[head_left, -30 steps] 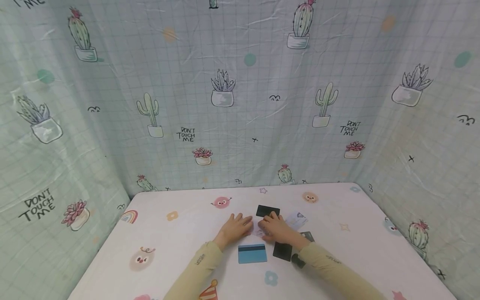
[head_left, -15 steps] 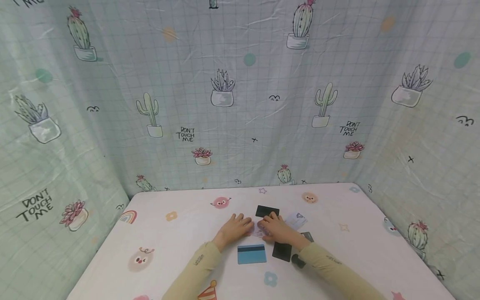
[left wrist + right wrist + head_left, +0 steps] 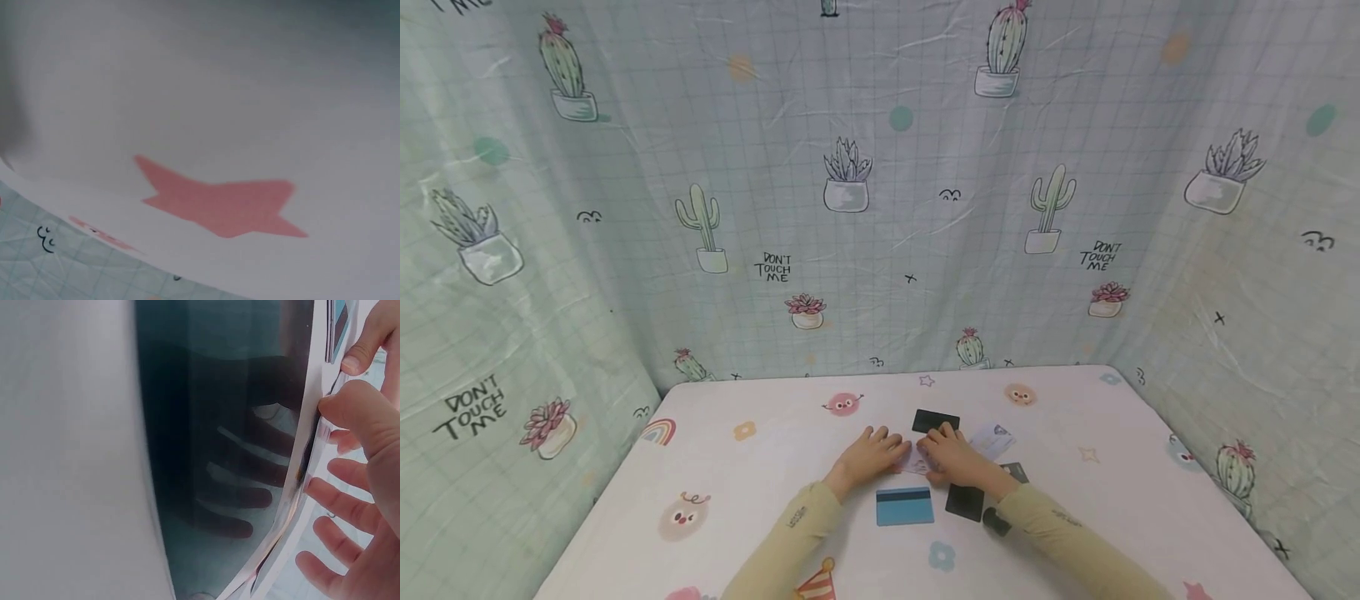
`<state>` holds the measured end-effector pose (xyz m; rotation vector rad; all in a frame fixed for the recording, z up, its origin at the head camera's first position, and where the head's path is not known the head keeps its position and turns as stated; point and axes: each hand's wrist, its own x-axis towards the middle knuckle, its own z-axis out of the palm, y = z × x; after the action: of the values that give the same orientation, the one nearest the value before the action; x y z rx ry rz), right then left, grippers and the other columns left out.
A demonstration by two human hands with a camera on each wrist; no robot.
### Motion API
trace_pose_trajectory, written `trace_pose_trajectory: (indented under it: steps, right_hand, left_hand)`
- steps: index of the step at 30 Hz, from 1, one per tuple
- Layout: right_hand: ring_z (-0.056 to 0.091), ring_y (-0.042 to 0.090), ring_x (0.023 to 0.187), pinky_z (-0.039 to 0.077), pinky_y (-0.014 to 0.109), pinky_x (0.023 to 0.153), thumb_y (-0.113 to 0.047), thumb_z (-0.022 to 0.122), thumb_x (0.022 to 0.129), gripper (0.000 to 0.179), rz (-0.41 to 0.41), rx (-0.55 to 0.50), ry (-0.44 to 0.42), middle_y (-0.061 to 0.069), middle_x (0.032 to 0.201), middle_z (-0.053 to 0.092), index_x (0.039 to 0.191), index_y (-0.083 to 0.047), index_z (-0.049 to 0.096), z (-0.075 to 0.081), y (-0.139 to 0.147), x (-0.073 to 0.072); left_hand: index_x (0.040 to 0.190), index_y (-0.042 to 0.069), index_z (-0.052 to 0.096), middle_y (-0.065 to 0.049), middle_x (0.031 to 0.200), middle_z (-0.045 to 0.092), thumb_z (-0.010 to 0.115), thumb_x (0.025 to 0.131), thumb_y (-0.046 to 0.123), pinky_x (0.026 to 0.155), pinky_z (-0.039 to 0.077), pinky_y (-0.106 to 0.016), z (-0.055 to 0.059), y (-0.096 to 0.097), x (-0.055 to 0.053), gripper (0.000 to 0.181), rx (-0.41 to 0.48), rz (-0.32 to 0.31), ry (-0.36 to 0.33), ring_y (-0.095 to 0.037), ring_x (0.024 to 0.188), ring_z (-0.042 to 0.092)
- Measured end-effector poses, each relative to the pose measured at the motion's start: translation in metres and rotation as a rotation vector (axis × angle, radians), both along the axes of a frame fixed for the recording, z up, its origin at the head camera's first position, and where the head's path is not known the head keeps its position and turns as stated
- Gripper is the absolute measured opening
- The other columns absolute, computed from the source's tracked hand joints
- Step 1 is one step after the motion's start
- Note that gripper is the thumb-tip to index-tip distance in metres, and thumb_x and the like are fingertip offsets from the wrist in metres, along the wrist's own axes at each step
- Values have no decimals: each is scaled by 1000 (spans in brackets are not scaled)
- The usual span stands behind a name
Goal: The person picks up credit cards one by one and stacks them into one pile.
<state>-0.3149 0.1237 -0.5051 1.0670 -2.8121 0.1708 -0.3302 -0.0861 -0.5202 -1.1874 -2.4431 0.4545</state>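
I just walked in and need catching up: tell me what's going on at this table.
A person has the fingers of their left hand and right hand at a pale printed slip on the table; whether they pinch or only press it is unclear. A blue card with a dark stripe lies nearer the person, a black card just beyond the right hand, and another pale slip to its right.

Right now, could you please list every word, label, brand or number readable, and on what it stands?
"DON'T TOUCH ME": three times on the pale green cactus-printed cloth backdrop.
"ME": same backdrop, top left, cut off.
Dark print on both pale beige fabric sleeves: too blurred.
Print on the pale lilac rectangular slip and whitish rectangular card: too small.
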Motion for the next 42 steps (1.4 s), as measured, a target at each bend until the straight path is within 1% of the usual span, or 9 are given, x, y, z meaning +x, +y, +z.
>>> trace_pose_trajectory:
  steps: [4,7,13,16,19,22,29,35,42]
  right_hand:
    - [33,19,87,38,37,73,-29,67,75,46,-4,12,-6,5,100,52,113,-5,54,2,-2,0]
    - [33,19,87,37,36,73,-30,68,74,49,-23,33,-11,6,100,52,113,-4,55,3,-3,-1]
    - [33,21,88,38,39,76,-31,69,72,51,-58,49,-55,8,99,49,112,-2,55,3,-6,-3]
    - [33,21,89,37,38,75,-31,70,71,52,-62,42,-64,7,98,47,112,-2,56,2,-7,-4]
    - [33,20,88,36,36,74,-30,70,70,52,-62,36,-54,7,98,47,112,-1,57,1,-7,-5]
    - [33,20,88,35,35,73,-31,71,69,53,-55,27,-43,7,98,46,111,-1,58,1,-7,-5]
    - [33,21,89,33,36,75,-36,72,66,56,-75,34,-27,6,96,47,111,-6,57,0,-6,-7]
    - [33,20,87,32,36,74,-40,70,67,56,-75,55,-5,6,94,49,113,-10,57,1,-4,-5]
    - [33,20,87,31,38,75,-39,71,69,56,-72,38,-37,5,95,50,115,-10,58,5,-2,-2]
  left_hand:
    - [124,21,45,3,116,54,41,91,43,84,46,-35,2,-1,-1,40,-5,2,-3,-16,100,50]
    - [125,20,45,2,115,55,41,90,44,83,47,-34,3,0,-1,42,-10,3,2,-16,100,50]
    - [126,18,45,2,114,54,38,91,45,84,46,-33,3,1,0,44,-9,8,-14,-15,101,49]
    - [126,17,46,2,114,54,39,91,45,82,46,-32,3,1,0,45,-8,4,0,-15,100,50]
    - [125,17,47,1,115,54,39,91,45,81,47,-32,3,0,1,45,-14,6,22,-15,99,50]
    - [124,16,47,1,116,54,38,91,46,82,46,-31,4,0,2,45,-27,14,27,-15,99,50]
    - [122,17,49,1,114,55,40,90,46,82,46,-31,2,0,0,44,-43,6,73,-15,99,51]
    - [122,18,50,2,115,55,37,92,46,84,46,-31,1,1,2,43,-64,23,69,-15,101,51]
    - [120,19,50,2,113,55,37,92,45,84,45,-32,2,2,3,40,-60,20,73,-15,99,51]
